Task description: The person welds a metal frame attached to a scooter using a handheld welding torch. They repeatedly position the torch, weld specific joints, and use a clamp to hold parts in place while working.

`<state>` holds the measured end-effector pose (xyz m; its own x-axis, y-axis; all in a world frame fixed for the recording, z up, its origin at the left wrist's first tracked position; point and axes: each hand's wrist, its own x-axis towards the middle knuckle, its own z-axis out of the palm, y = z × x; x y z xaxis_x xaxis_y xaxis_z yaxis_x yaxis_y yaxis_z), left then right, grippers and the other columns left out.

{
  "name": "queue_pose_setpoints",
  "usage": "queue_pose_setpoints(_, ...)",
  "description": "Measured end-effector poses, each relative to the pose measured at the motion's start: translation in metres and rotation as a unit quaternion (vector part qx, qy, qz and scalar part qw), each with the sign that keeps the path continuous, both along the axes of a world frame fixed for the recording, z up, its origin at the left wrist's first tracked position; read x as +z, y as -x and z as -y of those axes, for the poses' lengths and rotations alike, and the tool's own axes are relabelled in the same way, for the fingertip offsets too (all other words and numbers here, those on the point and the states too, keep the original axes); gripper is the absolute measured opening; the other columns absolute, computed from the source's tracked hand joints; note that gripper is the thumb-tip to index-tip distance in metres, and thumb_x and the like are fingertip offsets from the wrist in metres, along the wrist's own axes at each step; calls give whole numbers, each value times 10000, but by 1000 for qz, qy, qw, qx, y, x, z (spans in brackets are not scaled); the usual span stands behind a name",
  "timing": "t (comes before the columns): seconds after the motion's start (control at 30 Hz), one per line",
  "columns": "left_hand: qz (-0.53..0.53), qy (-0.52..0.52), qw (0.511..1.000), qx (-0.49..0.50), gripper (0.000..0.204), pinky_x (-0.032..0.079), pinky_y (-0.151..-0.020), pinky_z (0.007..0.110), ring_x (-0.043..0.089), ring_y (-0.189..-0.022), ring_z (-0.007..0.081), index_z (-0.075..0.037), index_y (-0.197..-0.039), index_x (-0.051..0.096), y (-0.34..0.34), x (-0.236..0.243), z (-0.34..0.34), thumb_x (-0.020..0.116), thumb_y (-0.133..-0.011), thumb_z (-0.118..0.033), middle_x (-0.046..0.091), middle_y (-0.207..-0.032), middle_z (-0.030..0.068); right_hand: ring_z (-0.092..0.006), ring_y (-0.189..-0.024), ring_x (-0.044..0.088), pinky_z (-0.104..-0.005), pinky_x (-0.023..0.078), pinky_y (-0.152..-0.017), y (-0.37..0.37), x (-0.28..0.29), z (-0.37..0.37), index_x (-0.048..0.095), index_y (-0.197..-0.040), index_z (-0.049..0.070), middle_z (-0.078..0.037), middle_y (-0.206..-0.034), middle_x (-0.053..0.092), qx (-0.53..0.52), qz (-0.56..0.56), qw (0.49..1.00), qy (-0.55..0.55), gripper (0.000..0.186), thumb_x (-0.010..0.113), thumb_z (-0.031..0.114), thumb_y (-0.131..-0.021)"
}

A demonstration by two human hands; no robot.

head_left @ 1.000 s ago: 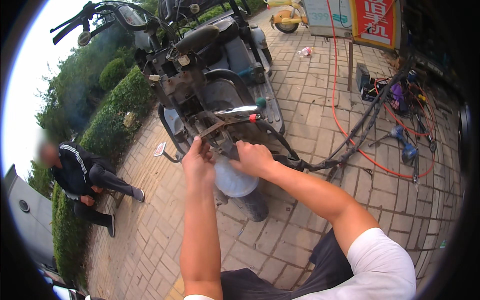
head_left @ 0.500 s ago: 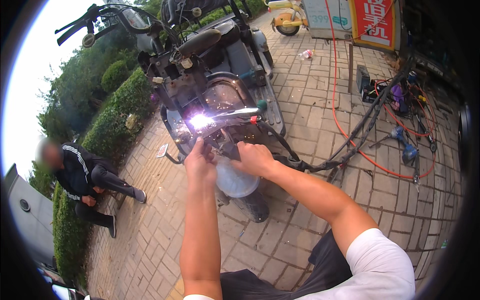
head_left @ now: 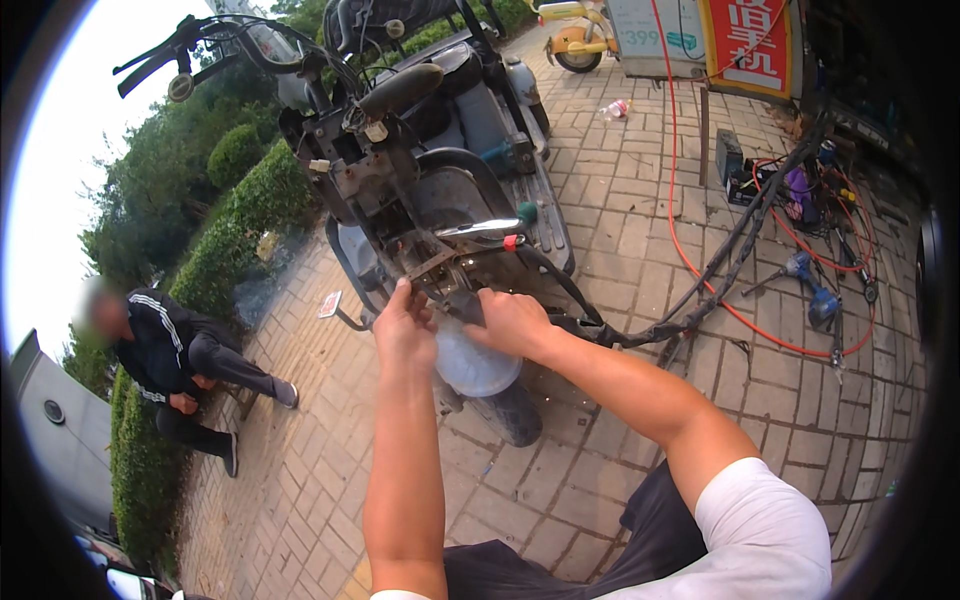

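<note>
Our left hand pinches the rusty metal bracket on the stripped grey scooter frame. Our right hand is closed around a dark welding holder at 3 o'clock from it. We judge the fingers could get burned, being so near the joint. No container shows its contents; the white wheel hub sits below.

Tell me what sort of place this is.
Probably an outdoor roadside repair spot on a brick pavement. A stripped scooter frame stands where both hands, left hand and right hand, work; an orange hose and power tools lie on the ground beside a hedge.
</note>
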<state>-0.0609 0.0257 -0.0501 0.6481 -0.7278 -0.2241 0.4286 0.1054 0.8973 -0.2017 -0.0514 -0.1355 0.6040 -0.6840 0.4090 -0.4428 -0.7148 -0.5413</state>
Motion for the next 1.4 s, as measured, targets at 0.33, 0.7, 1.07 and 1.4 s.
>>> queue_pose_setpoints(0.33,7,6,1000,-6,221,370,-630,315,489,-687,145,-165,-845,627,-1,2,0,692,-926,-360,612,-785,-14,-398,-772,721,-470,589,-703,-3,5,-1,598,-980,-57,-237,-828,710,-2,15,1000,1,515,757,398,-799)
queue_pose_setpoints(0.7,2,4,1000,-5,222,367,-650,313,481,-705,139,-157,-867,635,5,2,-1,690,-927,-363,610,-792,-17,-397,-749,721,-470,591,-683,-3,3,-3,594,-992,-62,-238,-806,706,-12,17,1000,-13,519,759,388,-791)
queue_pose_setpoints(1.07,-1,9,1000,-13,228,375,-648,313,489,-692,147,-136,-877,661,-3,-7,3,710,-918,-355,648,-806,-4,-413,-759,717,-475,587,-693,-6,1,1,591,-938,-57,-252,-792,701,-13,2,1000,1,488,769,374,-793)
queue_pose_setpoints(1.4,1,17,1000,0,225,371,-610,298,488,-667,139,-122,-885,666,1,-4,1,715,-913,-341,625,-779,-3,-437,-766,701,-492,573,-695,-10,0,-3,576,-995,-48,-256,-809,699,-17,-3,1000,-7,509,786,368,-790)
